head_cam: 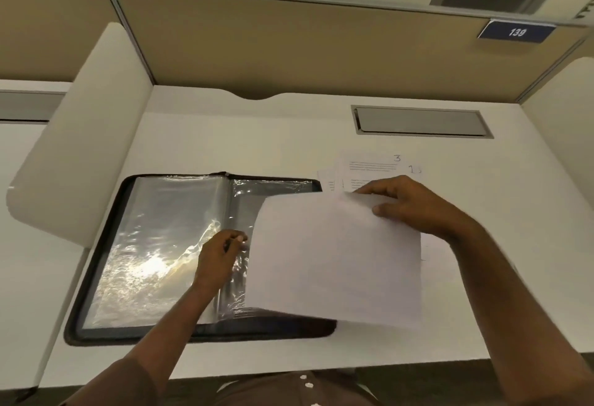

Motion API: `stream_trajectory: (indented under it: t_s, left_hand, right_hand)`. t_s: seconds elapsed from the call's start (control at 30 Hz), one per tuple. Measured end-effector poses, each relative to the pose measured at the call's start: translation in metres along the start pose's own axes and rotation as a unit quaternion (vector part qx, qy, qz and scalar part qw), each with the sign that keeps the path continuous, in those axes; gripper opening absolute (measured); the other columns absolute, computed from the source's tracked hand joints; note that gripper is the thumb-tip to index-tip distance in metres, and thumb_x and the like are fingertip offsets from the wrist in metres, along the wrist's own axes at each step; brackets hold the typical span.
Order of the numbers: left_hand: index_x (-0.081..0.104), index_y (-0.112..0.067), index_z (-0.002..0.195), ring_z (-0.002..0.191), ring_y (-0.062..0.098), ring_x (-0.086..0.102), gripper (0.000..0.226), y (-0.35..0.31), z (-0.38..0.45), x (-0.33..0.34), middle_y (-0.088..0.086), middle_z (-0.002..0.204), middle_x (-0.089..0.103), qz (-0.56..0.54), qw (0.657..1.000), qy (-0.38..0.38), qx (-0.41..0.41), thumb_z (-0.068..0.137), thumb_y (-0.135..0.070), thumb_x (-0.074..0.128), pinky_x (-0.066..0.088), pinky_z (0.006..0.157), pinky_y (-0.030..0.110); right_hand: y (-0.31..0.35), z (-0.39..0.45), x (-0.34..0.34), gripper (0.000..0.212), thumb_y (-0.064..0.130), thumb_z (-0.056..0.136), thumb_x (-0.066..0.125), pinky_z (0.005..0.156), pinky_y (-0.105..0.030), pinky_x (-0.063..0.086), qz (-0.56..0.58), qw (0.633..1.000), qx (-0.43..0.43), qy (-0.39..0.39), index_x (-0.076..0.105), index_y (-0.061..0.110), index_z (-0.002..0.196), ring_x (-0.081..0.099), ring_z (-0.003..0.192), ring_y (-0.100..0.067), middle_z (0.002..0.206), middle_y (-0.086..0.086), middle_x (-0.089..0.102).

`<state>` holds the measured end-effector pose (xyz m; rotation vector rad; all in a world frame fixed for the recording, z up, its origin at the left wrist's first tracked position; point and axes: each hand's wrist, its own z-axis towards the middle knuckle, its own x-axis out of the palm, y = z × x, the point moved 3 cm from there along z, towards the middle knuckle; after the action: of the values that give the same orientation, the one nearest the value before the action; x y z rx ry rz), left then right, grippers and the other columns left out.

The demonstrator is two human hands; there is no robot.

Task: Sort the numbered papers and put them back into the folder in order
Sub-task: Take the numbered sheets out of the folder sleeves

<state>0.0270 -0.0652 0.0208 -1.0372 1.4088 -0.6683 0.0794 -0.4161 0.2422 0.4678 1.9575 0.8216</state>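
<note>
The open folder (167, 245) lay flat on the white desk (244, 135), its near edge close to the desk's front edge. The left hand (218, 257) pinched a clear sleeve (239, 264) by the spine, fingers curled. The right hand (408, 203) gripped a blank-faced sheet (334, 261) at its top right corner, thumb over fingers, covering the folder's right half. Numbered papers (373, 167) sat at one o'clock of the folder, just beyond the sheet's far edge. Bare desk lay toward twelve o'clock.

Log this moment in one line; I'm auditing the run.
right hand: holds sheet | left hand: pinches folder sleeve | stack: top numbered 3
</note>
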Motion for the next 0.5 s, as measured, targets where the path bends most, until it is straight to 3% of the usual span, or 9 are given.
stream_trajectory:
  t_s: [0.13, 0.23, 0.3, 0.4, 0.5]
  left_hand:
    - [0.074, -0.021, 0.099, 0.085, 0.013, 0.074, 0.014, -0.029, -0.003, 0.024, -0.003, 0.094, 0.076, -0.076, 0.997, 0.016, -0.030, 0.100, -0.015, 0.061, 0.059, 0.080, 0.033]
    - [0.072, -0.022, 0.096, 0.084, 0.003, 0.070, 0.018, -0.062, -0.005, 0.047, -0.004, 0.095, 0.074, -0.069, 0.997, 0.017, 0.004, 0.100, -0.010, 0.058, 0.054, 0.074, 0.017]
    - [0.072, -0.018, 0.096, 0.084, 0.001, 0.069, 0.017, -0.086, -0.008, 0.065, -0.003, 0.095, 0.074, -0.082, 0.996, 0.033, 0.022, 0.100, -0.008, 0.058, 0.051, 0.070, 0.012]
    - [0.072, -0.019, 0.101, 0.091, 0.008, 0.070, 0.013, -0.107, -0.008, 0.102, -0.003, 0.097, 0.074, -0.095, 0.992, 0.083, 0.029, 0.101, -0.021, 0.059, 0.056, 0.078, 0.020]
    - [0.068, -0.022, 0.114, 0.100, 0.021, 0.072, 0.046, -0.123, -0.005, 0.143, -0.001, 0.108, 0.075, -0.181, 0.969, 0.157, -0.066, 0.092, -0.058, 0.051, 0.059, 0.087, 0.041]
  right_hand:
    - [-0.048, 0.004, -0.025, 0.047, -0.007, 0.091, 0.055, 0.089, -0.028, 0.046, -0.013, 0.978, 0.034, -0.207, 0.072, 0.024, 0.122, 0.065, 0.113, -0.019, 0.114, 0.009, 0.069]
    - [-0.063, -0.011, -0.036, 0.046, -0.007, 0.092, 0.052, 0.097, -0.024, 0.044, 0.009, 0.919, 0.008, -0.394, 0.070, 0.016, 0.127, 0.064, 0.113, -0.017, 0.121, 0.001, 0.071]
    - [-0.070, -0.021, -0.040, 0.045, -0.007, 0.093, 0.051, 0.101, -0.022, 0.046, -0.011, 0.881, -0.039, -0.471, 0.069, 0.012, 0.129, 0.065, 0.113, -0.014, 0.126, -0.003, 0.070]
    - [-0.086, -0.025, -0.032, 0.046, -0.007, 0.092, 0.050, 0.098, -0.023, 0.049, -0.102, 0.867, -0.102, -0.476, 0.068, 0.012, 0.130, 0.066, 0.111, -0.016, 0.127, -0.003, 0.070]
    - [-0.107, -0.022, 0.000, 0.053, -0.002, 0.085, 0.049, 0.093, -0.030, 0.053, -0.155, 0.873, -0.128, -0.443, 0.068, 0.015, 0.131, 0.065, 0.107, -0.018, 0.125, 0.000, 0.071]
